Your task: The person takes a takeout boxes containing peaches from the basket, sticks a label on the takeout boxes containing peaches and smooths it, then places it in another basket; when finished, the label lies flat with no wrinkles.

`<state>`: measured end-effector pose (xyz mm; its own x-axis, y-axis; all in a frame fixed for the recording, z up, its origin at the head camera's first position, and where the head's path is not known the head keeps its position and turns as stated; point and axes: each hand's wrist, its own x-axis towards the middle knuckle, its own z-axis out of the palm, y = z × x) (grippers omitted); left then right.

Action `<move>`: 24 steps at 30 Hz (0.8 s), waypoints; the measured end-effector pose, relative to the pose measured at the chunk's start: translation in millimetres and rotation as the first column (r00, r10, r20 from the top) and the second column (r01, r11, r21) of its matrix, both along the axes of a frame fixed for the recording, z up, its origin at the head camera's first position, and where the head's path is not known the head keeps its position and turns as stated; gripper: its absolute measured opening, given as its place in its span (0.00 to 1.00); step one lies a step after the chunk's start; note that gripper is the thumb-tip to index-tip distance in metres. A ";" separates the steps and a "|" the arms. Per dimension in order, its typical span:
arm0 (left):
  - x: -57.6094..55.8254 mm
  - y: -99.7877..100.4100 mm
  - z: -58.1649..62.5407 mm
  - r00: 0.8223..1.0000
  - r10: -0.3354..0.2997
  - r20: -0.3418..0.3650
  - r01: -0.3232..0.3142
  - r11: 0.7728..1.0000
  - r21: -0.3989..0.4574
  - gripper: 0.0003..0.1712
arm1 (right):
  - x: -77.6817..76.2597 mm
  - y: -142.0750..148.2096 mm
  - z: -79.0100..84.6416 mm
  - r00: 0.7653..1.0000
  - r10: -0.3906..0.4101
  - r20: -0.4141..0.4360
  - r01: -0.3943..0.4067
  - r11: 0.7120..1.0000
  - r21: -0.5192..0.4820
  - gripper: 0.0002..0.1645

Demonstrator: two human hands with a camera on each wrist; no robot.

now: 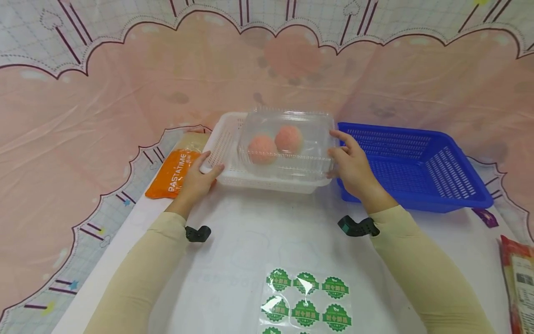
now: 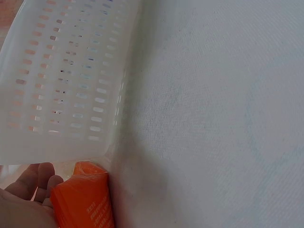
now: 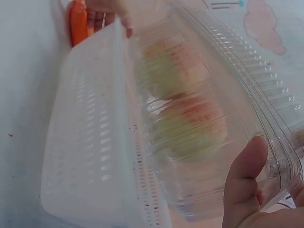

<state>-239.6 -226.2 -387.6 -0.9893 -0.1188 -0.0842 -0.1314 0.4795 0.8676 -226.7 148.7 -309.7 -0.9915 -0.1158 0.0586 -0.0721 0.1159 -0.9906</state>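
Observation:
Two round peaches (image 1: 289, 139), pink on top and greenish below in the right wrist view, lie inside a clear plastic box (image 1: 310, 167). My right hand (image 1: 352, 162) pinches the box at its right end, thumb on the near side in the right wrist view. Beneath the box, and overlapped by it, is a white perforated basket (image 1: 225, 134). At the basket's left end my left hand (image 1: 198, 178) grips the rim, its fingers curled at the edge in the left wrist view. Right beside that hand lies an orange printed bag (image 1: 167, 176).
A blue perforated basket (image 1: 454, 195) stands to the right of my right hand. Green round stickers on a clear sheet (image 1: 306, 311) lie on the white table (image 1: 233, 260) at the front. A red packet (image 1: 519, 278) and a small purple wrapper (image 1: 486, 217) are at the right.

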 end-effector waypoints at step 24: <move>-1.0 1.4 1.0 1.000 0.011 0.014 -0.011 1.000 0.019 0.49 | 28.9 16.8 -7.6 1.000 0.023 0.018 -0.023 1.000 0.012 0.33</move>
<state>-240.6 -224.8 -386.6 -0.9868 -0.1276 -0.1001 -0.1484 0.4617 0.8745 -197.8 165.5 -317.4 -0.9895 -0.1390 0.0394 -0.0572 0.1264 -0.9903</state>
